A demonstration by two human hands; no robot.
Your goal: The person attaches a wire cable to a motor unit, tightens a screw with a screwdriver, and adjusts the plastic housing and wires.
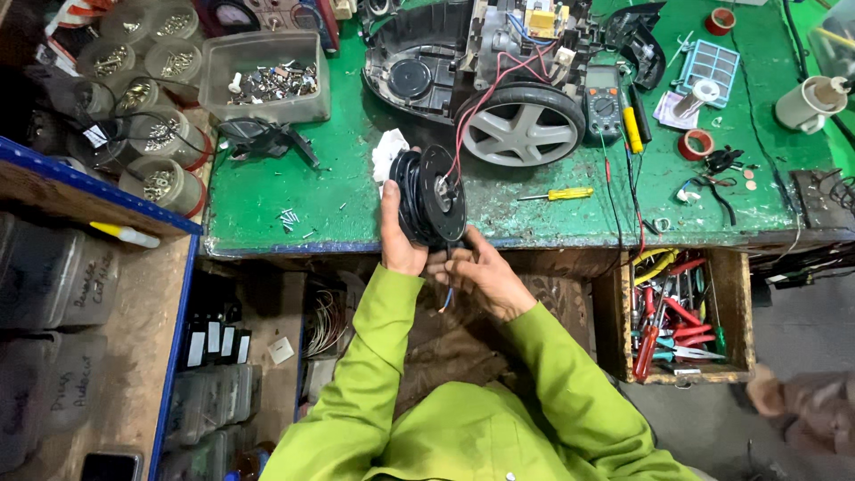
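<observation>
A black cord reel [429, 196], a round spool wound with black cable, stands on edge at the front of the green workbench [534, 209]. My left hand [397, 233] grips its left side, thumb up along the rim. My right hand [482, 272] is under the reel's lower right, fingers curled around the wire ends that hang below it. Red and black wires [476, 107] run from the reel up to the opened vacuum cleaner body [499, 71] with its grey wheel [521, 125].
A multimeter [603, 102], a yellow screwdriver [557, 193], tape rolls [696, 143] and a filter [710, 67] lie on the bench. A clear box of screws [265, 78] and jars [160, 134] sit left. An open wooden drawer of pliers [681, 316] is right.
</observation>
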